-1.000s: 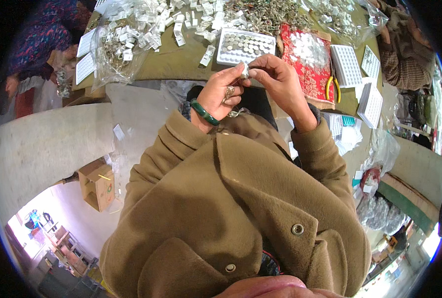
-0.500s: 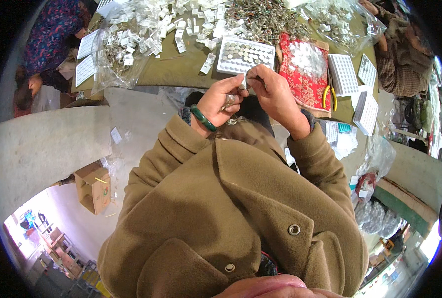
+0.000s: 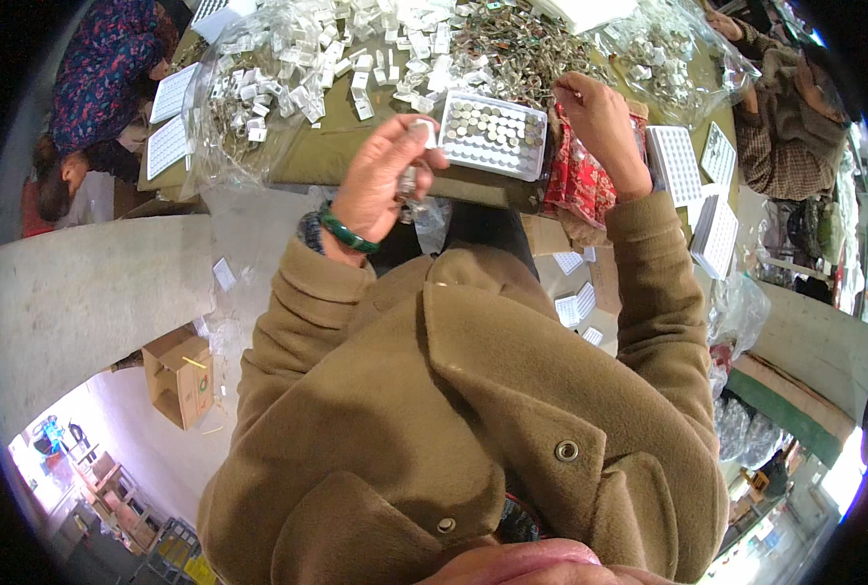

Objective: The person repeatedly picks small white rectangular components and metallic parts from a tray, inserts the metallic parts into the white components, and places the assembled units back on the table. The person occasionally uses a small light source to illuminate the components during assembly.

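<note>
Here, hands [image 3: 378,178] [image 3: 601,127] apart, left pinching white piece [image 3: 426,131], carton [image 3: 182,378] marking illegible.

Left hand [image 3: 385,175]: at the near edge of the table [image 3: 322,166], left of my midline. Thumb and forefinger drawn together in a pinch, the other fingers curled toward my palm. Left wrist [image 3: 336,252] close to straight; left forearm [image 3: 307,302] slants forward and inward from my side. Right hand [image 3: 597,122]: well apart from the left, farther in past the near edge, knuckles arched, fingertips bunched and aimed leftward. Whether they grip, cannot tell. Right wrist [image 3: 635,185] angles inward; right forearm [image 3: 653,244] runs nearly straight ahead. Both arms sleeved to the wrist.
</note>
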Demonstrator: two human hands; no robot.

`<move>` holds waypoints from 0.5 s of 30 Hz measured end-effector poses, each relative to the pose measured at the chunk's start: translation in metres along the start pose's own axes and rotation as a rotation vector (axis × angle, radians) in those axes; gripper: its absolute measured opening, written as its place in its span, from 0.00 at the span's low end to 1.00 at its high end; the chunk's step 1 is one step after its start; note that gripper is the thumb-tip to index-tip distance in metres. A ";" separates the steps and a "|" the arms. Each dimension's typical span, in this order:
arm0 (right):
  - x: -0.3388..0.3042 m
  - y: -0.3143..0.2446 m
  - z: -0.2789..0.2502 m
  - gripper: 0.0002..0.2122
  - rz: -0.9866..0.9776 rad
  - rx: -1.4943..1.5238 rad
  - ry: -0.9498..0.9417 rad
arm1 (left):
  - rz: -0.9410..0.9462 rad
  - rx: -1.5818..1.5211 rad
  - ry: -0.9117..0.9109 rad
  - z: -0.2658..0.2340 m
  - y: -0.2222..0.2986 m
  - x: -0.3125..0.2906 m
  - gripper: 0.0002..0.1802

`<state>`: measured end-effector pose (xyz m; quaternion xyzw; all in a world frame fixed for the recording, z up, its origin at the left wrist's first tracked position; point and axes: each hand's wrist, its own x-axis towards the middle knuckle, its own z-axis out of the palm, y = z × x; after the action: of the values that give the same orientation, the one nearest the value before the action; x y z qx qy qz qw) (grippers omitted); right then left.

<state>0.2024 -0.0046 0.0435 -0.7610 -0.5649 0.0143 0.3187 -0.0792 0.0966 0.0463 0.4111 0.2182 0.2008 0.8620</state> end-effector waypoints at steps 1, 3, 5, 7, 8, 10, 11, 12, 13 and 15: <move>0.003 0.005 0.004 0.07 0.012 -0.021 -0.037 | 0.054 0.054 -0.011 -0.007 0.009 0.001 0.14; 0.010 0.013 0.015 0.07 -0.058 -0.097 -0.023 | 0.167 0.270 0.075 -0.025 0.030 0.005 0.13; 0.015 0.018 0.023 0.09 -0.122 -0.173 -0.057 | 0.342 0.644 0.193 -0.048 0.055 0.010 0.13; 0.017 0.019 0.030 0.10 -0.129 -0.205 -0.077 | 0.544 1.039 0.320 -0.075 0.080 0.019 0.13; 0.019 0.019 0.033 0.10 -0.134 -0.219 -0.088 | 0.491 1.216 0.457 -0.089 0.092 0.023 0.13; 0.022 0.017 0.035 0.11 -0.137 -0.250 -0.098 | 0.433 1.458 0.642 -0.114 0.111 0.036 0.16; 0.023 0.016 0.034 0.11 -0.146 -0.246 -0.096 | 0.587 1.595 0.718 -0.122 0.112 0.042 0.17; 0.024 0.015 0.033 0.11 -0.163 -0.237 -0.089 | 0.743 1.731 0.802 -0.127 0.110 0.047 0.17; 0.025 0.014 0.030 0.10 -0.173 -0.205 -0.073 | 0.804 1.849 0.902 -0.128 0.108 0.051 0.18; 0.024 0.015 0.024 0.09 -0.214 -0.126 -0.033 | 0.998 1.628 0.895 -0.121 0.095 0.053 0.17</move>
<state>0.2144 0.0248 0.0253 -0.7147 -0.6476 -0.0429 0.2608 -0.1164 0.2551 0.0422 0.7972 0.3916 0.4592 -0.0137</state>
